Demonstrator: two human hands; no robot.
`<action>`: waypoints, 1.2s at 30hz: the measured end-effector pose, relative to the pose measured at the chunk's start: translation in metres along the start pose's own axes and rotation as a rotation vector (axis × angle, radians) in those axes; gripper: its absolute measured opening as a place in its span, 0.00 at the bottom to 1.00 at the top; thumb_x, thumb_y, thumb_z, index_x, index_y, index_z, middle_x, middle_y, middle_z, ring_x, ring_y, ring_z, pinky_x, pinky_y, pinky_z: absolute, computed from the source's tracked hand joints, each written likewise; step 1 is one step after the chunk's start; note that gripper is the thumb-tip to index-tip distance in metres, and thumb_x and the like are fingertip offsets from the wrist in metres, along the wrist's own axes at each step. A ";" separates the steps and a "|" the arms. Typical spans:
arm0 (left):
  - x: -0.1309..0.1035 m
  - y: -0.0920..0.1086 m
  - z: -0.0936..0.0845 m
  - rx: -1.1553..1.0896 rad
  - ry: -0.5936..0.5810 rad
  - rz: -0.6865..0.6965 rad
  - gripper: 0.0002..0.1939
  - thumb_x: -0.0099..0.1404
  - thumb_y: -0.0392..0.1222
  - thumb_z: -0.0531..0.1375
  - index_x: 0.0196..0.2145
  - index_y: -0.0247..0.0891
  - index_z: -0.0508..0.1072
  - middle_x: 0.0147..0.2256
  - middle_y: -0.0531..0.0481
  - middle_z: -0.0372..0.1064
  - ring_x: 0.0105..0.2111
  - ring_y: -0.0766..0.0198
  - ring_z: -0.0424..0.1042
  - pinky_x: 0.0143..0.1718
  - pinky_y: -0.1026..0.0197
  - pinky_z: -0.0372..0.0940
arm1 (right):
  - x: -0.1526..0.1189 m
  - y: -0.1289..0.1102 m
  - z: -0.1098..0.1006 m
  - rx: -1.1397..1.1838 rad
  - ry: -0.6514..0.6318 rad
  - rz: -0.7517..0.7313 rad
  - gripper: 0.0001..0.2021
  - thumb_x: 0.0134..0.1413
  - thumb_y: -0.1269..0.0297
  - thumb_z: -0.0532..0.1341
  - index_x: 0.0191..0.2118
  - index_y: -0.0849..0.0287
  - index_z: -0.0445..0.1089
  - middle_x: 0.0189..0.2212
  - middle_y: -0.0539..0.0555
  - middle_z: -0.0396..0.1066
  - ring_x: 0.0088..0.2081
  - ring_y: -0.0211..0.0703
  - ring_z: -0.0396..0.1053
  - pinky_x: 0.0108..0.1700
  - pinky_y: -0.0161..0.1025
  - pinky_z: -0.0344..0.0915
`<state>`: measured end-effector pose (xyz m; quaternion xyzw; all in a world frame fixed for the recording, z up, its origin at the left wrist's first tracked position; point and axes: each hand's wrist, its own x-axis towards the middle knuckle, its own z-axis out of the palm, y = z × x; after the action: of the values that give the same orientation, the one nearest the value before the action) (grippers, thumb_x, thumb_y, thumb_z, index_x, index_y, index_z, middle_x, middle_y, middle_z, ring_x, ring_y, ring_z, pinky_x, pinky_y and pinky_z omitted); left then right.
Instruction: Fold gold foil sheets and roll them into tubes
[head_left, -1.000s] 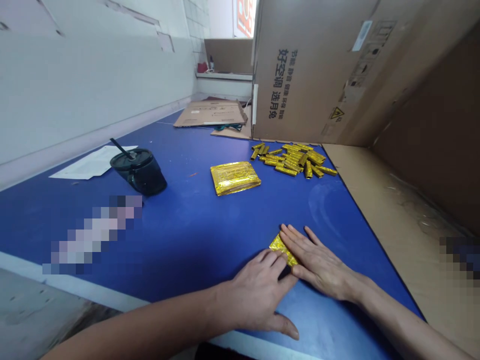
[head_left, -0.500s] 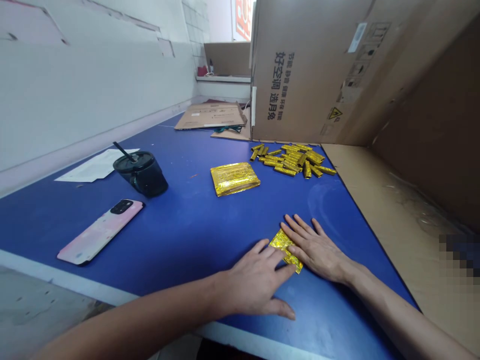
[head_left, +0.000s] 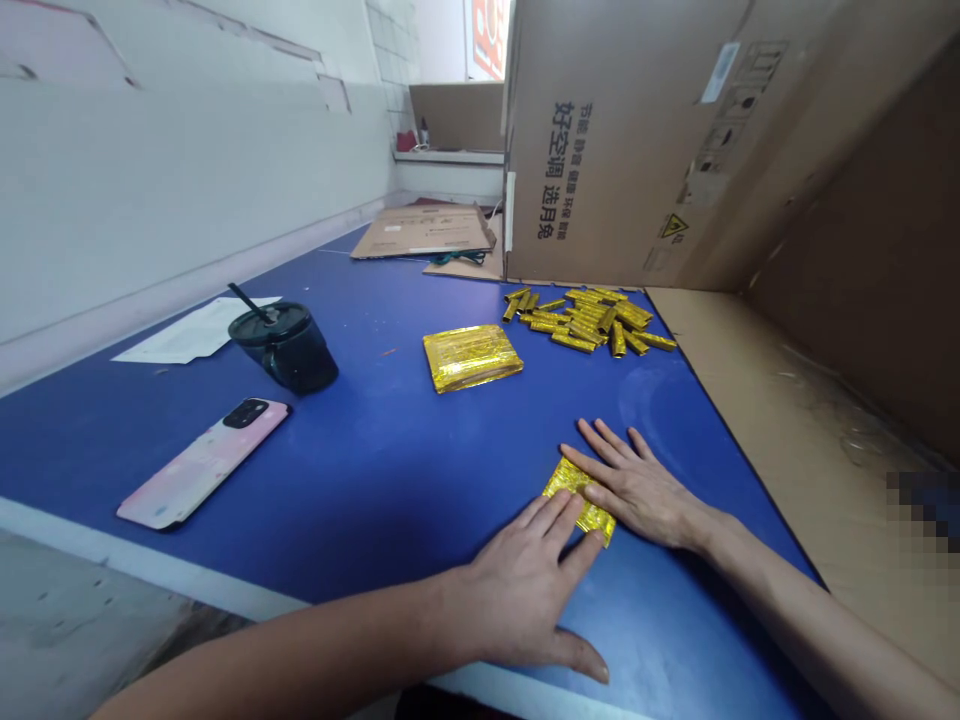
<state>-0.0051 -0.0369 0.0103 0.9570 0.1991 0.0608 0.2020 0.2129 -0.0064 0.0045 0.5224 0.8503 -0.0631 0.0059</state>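
Note:
A small sheet of shiny gold foil paper (head_left: 598,519) lies flat on the blue table (head_left: 360,470), partly covered by my fingers. My left hand (head_left: 529,580) reaches over its near left edge, fingertips resting on the foil and thumb stretched out to the side. My right hand (head_left: 637,485) is spread at the foil's right side, its thumb and index finger on the sheet. Farther off lies a flat stack of gold foil sheets (head_left: 472,357). Beyond it, to the right, is a loose heap of rolled gold foil tubes (head_left: 581,322).
On the left stand a dark cup with a straw (head_left: 285,345), a pink phone (head_left: 202,465) lying face down and white paper (head_left: 176,340). A large cardboard box (head_left: 622,160) rises behind the heap. Flat cardboard (head_left: 424,232) lies at the back.
My left hand has come nearer and its fingers have settled onto the foil. My right hand has moved slightly away, with its fingers spread, uncovering more of the sheet.

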 end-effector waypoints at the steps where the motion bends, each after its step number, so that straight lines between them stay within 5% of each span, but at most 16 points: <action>1: 0.001 0.000 -0.001 0.004 0.002 0.001 0.45 0.52 0.69 0.45 0.58 0.32 0.46 0.58 0.33 0.35 0.58 0.46 0.34 0.55 0.47 0.36 | -0.002 -0.005 -0.003 0.018 0.004 0.015 0.24 0.57 0.50 0.40 0.59 0.46 0.42 0.61 0.54 0.34 0.59 0.53 0.31 0.53 0.64 0.35; 8: 0.004 -0.001 -0.004 0.021 0.065 0.070 0.46 0.49 0.67 0.51 0.57 0.34 0.47 0.59 0.36 0.33 0.57 0.43 0.35 0.54 0.44 0.39 | -0.022 -0.052 -0.014 0.227 -0.042 -0.190 0.31 0.56 0.50 0.45 0.61 0.59 0.36 0.60 0.57 0.39 0.60 0.45 0.36 0.58 0.52 0.36; 20: 0.006 -0.006 -0.006 0.092 0.055 0.050 0.40 0.51 0.66 0.50 0.53 0.34 0.56 0.54 0.35 0.48 0.55 0.47 0.46 0.53 0.48 0.43 | -0.018 -0.027 -0.001 0.209 -0.004 -0.128 0.32 0.55 0.49 0.46 0.60 0.60 0.38 0.60 0.58 0.38 0.60 0.48 0.34 0.57 0.57 0.34; 24: 0.004 -0.007 -0.005 0.089 0.082 0.044 0.41 0.52 0.66 0.49 0.55 0.35 0.51 0.54 0.35 0.48 0.55 0.48 0.47 0.52 0.49 0.46 | -0.025 -0.017 -0.001 0.350 0.226 0.029 0.25 0.56 0.53 0.48 0.56 0.59 0.52 0.57 0.57 0.51 0.57 0.46 0.47 0.56 0.53 0.45; 27: 0.003 -0.005 -0.004 0.086 0.093 0.041 0.40 0.52 0.66 0.49 0.55 0.36 0.53 0.55 0.35 0.45 0.56 0.47 0.44 0.53 0.48 0.45 | -0.032 -0.010 0.002 0.268 0.412 0.180 0.16 0.55 0.56 0.49 0.44 0.56 0.67 0.49 0.56 0.64 0.53 0.48 0.57 0.53 0.53 0.52; 36: 0.005 -0.002 -0.005 0.122 0.076 0.050 0.38 0.54 0.65 0.48 0.54 0.34 0.53 0.53 0.41 0.53 0.55 0.50 0.46 0.54 0.50 0.43 | -0.031 -0.006 0.015 0.038 0.324 0.089 0.15 0.55 0.59 0.50 0.45 0.51 0.67 0.50 0.53 0.63 0.54 0.50 0.55 0.51 0.58 0.51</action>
<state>-0.0023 -0.0311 0.0136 0.9692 0.1860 0.0897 0.1342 0.2207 -0.0385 -0.0079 0.5629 0.8148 0.0060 -0.1385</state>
